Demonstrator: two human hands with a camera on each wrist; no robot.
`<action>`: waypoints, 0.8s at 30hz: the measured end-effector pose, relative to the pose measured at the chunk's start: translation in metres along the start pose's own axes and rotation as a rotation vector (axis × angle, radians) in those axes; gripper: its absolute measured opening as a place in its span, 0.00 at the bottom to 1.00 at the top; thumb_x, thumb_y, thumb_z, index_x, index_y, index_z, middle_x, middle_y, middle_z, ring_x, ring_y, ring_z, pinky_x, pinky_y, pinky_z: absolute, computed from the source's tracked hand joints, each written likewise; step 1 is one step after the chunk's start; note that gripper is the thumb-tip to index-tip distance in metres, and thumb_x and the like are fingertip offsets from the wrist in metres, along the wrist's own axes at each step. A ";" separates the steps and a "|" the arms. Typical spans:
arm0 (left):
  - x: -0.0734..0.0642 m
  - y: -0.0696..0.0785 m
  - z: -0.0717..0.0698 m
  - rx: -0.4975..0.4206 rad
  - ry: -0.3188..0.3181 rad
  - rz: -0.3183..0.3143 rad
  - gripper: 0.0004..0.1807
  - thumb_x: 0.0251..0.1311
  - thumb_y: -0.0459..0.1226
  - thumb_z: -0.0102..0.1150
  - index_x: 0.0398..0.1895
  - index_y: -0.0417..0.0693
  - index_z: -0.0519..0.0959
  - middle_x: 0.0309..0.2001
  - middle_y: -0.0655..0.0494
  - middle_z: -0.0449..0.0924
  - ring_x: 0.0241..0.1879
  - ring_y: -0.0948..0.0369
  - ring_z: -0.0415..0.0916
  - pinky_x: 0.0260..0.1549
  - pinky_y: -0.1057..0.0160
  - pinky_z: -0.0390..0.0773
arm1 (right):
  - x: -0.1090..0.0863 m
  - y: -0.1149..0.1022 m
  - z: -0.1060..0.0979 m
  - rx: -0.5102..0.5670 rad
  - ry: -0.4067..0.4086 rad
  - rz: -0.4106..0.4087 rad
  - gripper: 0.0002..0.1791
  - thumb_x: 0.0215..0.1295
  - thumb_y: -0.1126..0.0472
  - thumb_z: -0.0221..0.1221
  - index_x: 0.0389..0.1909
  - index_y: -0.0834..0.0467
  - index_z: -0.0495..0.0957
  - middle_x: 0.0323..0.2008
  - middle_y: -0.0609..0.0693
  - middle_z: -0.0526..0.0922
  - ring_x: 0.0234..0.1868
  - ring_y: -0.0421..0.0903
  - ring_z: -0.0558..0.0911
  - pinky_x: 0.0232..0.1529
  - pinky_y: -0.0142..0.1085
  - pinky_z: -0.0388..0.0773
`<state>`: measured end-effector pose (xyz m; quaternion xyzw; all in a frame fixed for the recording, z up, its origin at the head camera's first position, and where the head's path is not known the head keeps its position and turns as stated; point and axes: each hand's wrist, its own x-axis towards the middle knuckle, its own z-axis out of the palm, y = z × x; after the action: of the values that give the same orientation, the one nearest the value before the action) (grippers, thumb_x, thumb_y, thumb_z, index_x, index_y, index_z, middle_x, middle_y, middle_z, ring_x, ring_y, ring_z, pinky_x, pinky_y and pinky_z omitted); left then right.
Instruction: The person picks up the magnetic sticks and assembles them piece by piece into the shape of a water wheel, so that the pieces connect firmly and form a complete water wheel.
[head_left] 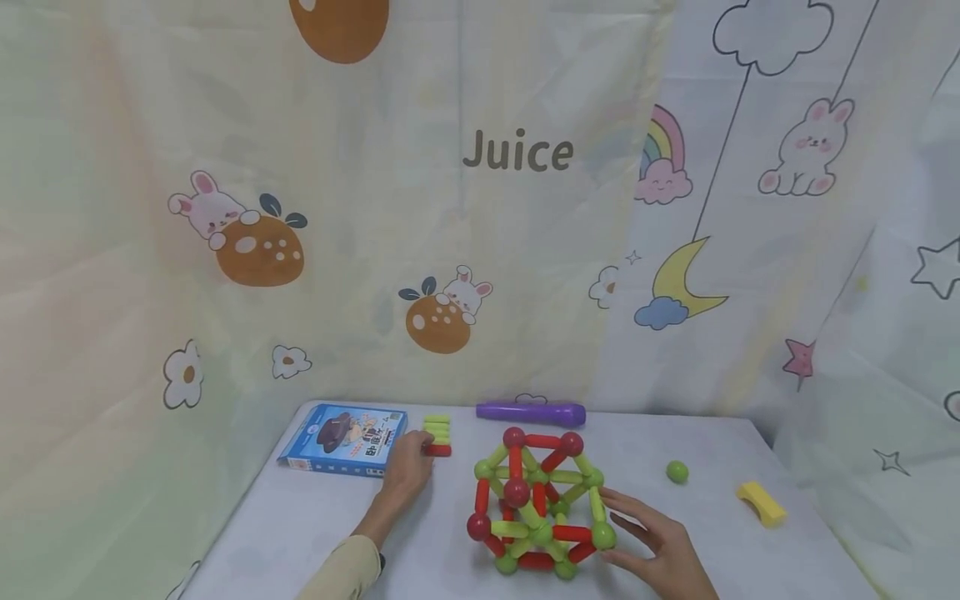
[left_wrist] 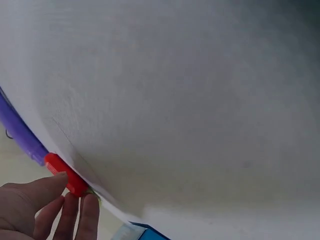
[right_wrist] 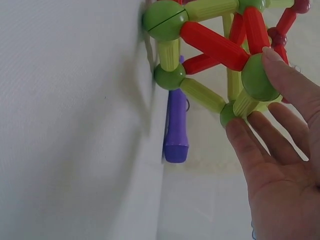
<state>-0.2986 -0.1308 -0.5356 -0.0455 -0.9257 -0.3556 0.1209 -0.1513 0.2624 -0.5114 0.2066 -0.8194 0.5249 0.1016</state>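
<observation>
My left hand [head_left: 408,468] pinches a red magnetic rod [left_wrist: 66,175] between thumb and fingers, low over the table. Just behind it lie several yellow-green rods [head_left: 437,423] in a row. To the right stands a magnetic ball-and-rod frame [head_left: 540,531], built of red and yellow-green rods with red and green balls. My right hand [head_left: 663,550] holds the frame at its right side. In the right wrist view the thumb rests on a green ball [right_wrist: 257,77], while fingertips touch a lower green ball [right_wrist: 227,114].
A blue picture box [head_left: 345,437] lies left of the left hand. At the back of the table is a purple microphone-shaped object [head_left: 531,413]. A loose green ball [head_left: 677,472] and a yellow arched block [head_left: 762,503] lie on the right. A printed curtain [head_left: 375,208] surrounds the table.
</observation>
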 end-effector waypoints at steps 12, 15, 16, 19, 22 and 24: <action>-0.007 -0.002 0.000 0.045 -0.039 -0.007 0.11 0.60 0.21 0.71 0.44 0.36 0.90 0.38 0.48 0.86 0.40 0.56 0.80 0.44 0.54 0.87 | -0.001 -0.005 0.002 0.005 0.013 0.059 0.36 0.56 0.67 0.80 0.67 0.57 0.82 0.68 0.64 0.81 0.65 0.22 0.75 0.57 0.38 0.86; -0.017 -0.001 -0.003 0.058 -0.062 0.041 0.09 0.59 0.22 0.73 0.42 0.38 0.90 0.36 0.50 0.87 0.38 0.56 0.80 0.43 0.54 0.87 | -0.001 -0.005 0.002 0.004 0.017 0.068 0.36 0.55 0.66 0.80 0.67 0.57 0.82 0.68 0.63 0.81 0.65 0.22 0.75 0.57 0.39 0.86; -0.021 0.000 -0.005 0.060 -0.077 0.056 0.09 0.58 0.23 0.74 0.41 0.38 0.90 0.35 0.50 0.87 0.37 0.57 0.79 0.42 0.55 0.87 | -0.002 -0.005 0.002 0.003 0.017 0.069 0.36 0.55 0.66 0.80 0.67 0.57 0.82 0.68 0.63 0.81 0.65 0.22 0.75 0.57 0.39 0.86; -0.036 0.008 -0.012 0.051 -0.162 0.091 0.07 0.57 0.23 0.76 0.37 0.39 0.91 0.32 0.52 0.86 0.34 0.59 0.77 0.41 0.55 0.88 | -0.002 -0.005 0.001 -0.006 0.020 0.072 0.37 0.55 0.65 0.80 0.68 0.57 0.82 0.68 0.63 0.81 0.65 0.22 0.75 0.57 0.42 0.86; -0.055 0.019 -0.020 0.033 -0.288 0.078 0.07 0.55 0.23 0.76 0.34 0.41 0.91 0.30 0.54 0.86 0.32 0.60 0.77 0.41 0.54 0.89 | -0.002 -0.004 0.001 -0.007 0.025 0.081 0.37 0.54 0.64 0.81 0.68 0.57 0.82 0.68 0.62 0.81 0.65 0.22 0.75 0.58 0.43 0.86; -0.071 0.029 -0.025 0.015 -0.384 0.033 0.08 0.55 0.23 0.76 0.32 0.42 0.90 0.29 0.55 0.84 0.32 0.60 0.76 0.42 0.53 0.89 | -0.002 -0.003 0.001 -0.011 0.023 0.085 0.37 0.55 0.64 0.81 0.68 0.58 0.81 0.69 0.62 0.81 0.65 0.22 0.75 0.58 0.43 0.86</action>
<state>-0.2203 -0.1256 -0.5167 -0.1266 -0.9335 -0.3316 -0.0518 -0.1484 0.2612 -0.5096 0.1649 -0.8291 0.5266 0.0898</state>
